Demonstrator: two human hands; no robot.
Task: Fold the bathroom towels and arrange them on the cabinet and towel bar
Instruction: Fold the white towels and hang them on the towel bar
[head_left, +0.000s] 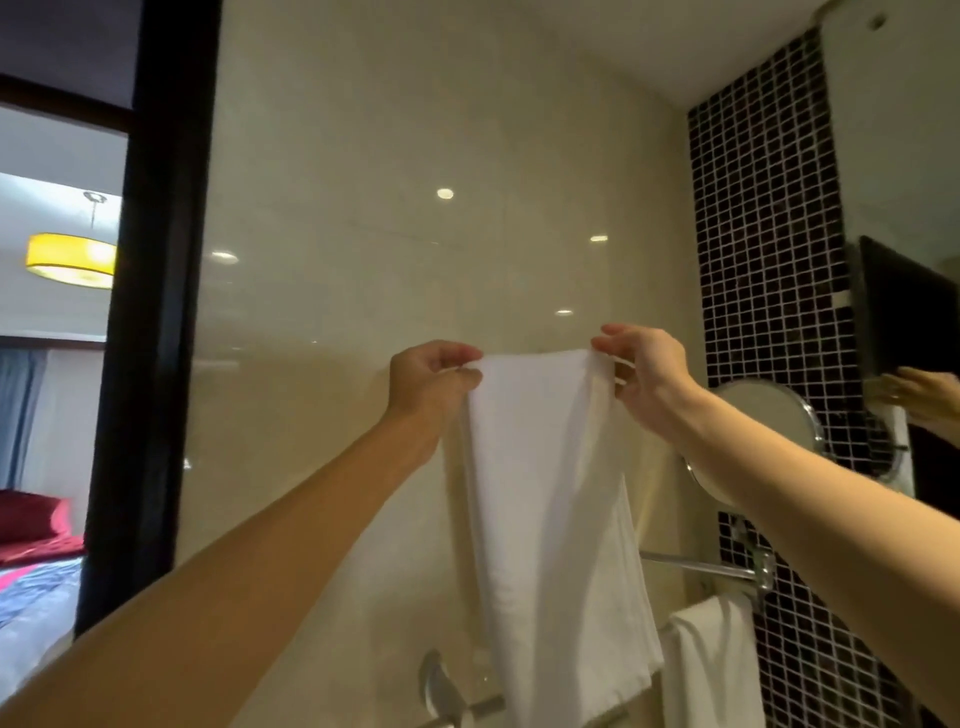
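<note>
At the centre of the frame, the left hand (434, 374) and the right hand (641, 374), held apart, each pinched a top corner of the white towel (540, 493). That let the cloth hang long and straight, probably to line up its edges for folding. Beyond it, at lower right, a second towel (711, 660) already draped the towel bar (696, 566) on the cream wall (415, 156).
</note>
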